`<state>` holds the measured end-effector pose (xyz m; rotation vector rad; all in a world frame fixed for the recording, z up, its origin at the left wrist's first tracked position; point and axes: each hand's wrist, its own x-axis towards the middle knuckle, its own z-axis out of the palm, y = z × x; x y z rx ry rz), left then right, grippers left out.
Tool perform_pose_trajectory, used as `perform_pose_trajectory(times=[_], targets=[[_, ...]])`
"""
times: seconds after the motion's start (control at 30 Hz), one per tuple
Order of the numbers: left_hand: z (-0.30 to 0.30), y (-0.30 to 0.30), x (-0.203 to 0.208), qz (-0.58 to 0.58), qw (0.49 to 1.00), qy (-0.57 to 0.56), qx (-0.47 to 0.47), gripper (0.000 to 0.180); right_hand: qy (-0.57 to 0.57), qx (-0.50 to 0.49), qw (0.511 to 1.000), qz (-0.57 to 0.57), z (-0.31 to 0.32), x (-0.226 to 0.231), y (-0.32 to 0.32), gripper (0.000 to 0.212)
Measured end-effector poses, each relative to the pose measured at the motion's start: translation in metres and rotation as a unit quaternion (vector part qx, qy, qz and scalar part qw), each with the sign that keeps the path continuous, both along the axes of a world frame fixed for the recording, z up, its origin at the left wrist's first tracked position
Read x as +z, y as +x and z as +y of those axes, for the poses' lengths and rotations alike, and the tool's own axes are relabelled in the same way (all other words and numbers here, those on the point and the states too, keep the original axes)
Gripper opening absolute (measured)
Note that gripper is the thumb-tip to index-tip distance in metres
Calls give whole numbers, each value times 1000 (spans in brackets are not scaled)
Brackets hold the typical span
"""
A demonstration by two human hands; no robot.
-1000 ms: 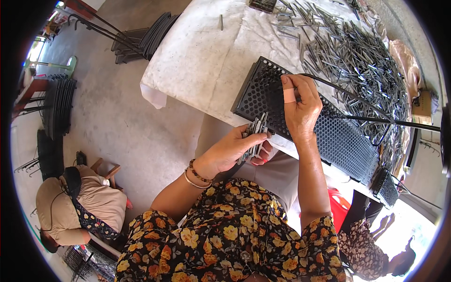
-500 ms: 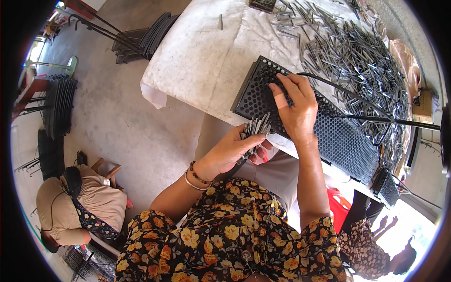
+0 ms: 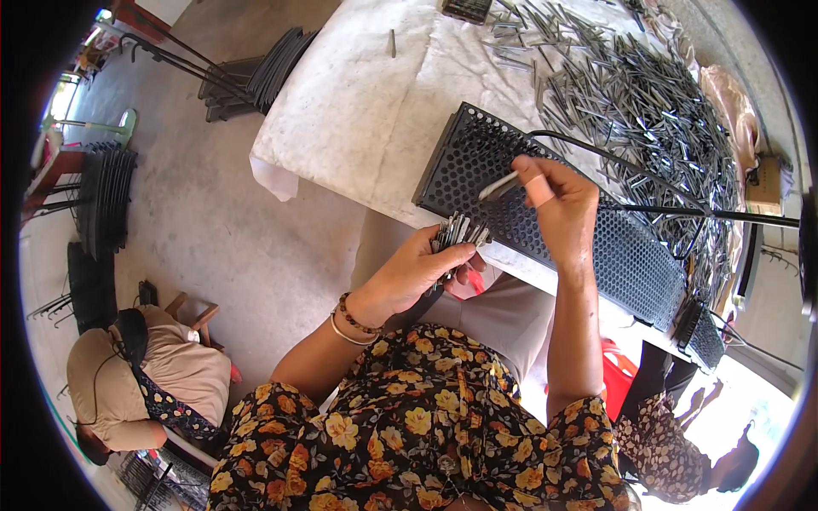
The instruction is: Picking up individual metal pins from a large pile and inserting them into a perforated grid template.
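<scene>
A bundle of thin metal strips [image 3: 458,235] sticks up from my left hand [image 3: 419,271], whose fingers are wrapped round it just off the table's near edge. My right hand [image 3: 564,209] pinches one light grey metal strip [image 3: 498,186] between thumb and fingers. That hand is above a long black perforated panel [image 3: 622,260] full of round holes, lying along the table edge. Several dark pieces stand in the holes at the panel's far left part [image 3: 490,132]. A black bent rod [image 3: 596,152] lies across the panel's far side.
A large heap of loose metal strips [image 3: 652,111] covers the white-cloth table [image 3: 341,111] at far right. One strip [image 3: 393,43] lies apart. Stacked black panels [image 3: 274,72] stand on the floor at left. Two other people [image 3: 179,366] [image 3: 682,447] are at lower left and lower right.
My right hand has lifted off the panel's surface and drawn back to the right, now showing a strip in its fingers. My left hand still holds the bundle, slightly turned.
</scene>
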<state>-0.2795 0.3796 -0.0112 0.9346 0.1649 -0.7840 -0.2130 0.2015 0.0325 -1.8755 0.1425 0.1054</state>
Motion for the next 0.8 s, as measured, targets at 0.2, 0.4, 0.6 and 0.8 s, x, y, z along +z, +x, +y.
perform_pose_trajectory(times=[0.2,0.4,0.6,0.8], targets=[[-3,0,4,25,999,-3,35,16,-127,-43,971,-198,-2,-21,17,14],[0,-1,2,40,998,-34,22,24,-171,34,948,-267,6,-24,13,13],[-2,0,3,99,993,-51,35,19,-285,50,910,-298,9,-26,15,17],[-2,0,2,101,993,-62,31,20,-337,77,882,-321,7,-23,13,20]])
